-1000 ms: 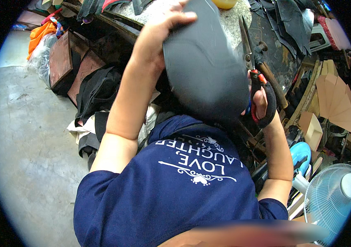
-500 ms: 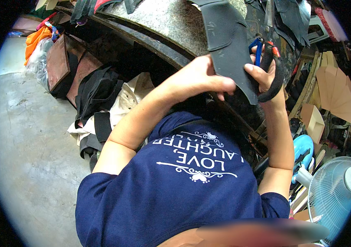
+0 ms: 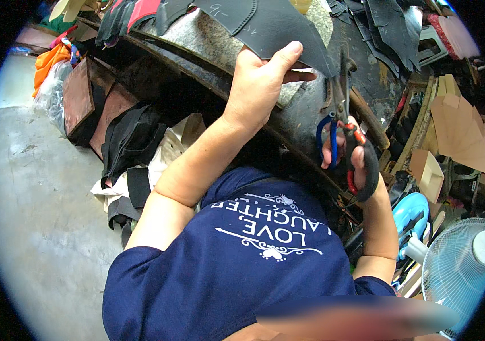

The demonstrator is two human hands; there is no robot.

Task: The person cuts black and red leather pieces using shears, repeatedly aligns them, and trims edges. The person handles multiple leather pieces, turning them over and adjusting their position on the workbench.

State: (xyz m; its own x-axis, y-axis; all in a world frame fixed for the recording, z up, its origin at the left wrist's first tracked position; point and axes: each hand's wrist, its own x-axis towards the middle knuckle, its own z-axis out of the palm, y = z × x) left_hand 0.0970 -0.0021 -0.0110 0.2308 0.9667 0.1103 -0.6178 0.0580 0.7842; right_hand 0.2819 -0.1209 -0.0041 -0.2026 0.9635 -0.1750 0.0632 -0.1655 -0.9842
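My left hand (image 3: 259,85) pinches the lower edge of a black leather-like piece (image 3: 271,34), thumb on top and fingers beneath. The piece has a stitched seam and pale handwritten marks, and it slants over the workbench with a narrow corner toward the right. My right hand (image 3: 347,150) grips scissors (image 3: 341,102) by their loops, one blue, the other wrapped in black with red bands. Their blades point away from me, close by that narrow corner; whether they touch it I cannot tell.
The speckled stone slab (image 3: 197,37) lies on the dark bench. More black cut pieces (image 3: 384,28) are at the far right. Tan card patterns (image 3: 461,131) and a fan (image 3: 464,267) stand on the right. Black cloth (image 3: 131,142) and brown boards (image 3: 80,96) are left of the bench.
My left hand has carried the black piece up and left, turning it from nearly upright to slanting. My right hand has come lower with the scissors, away from the piece's side.
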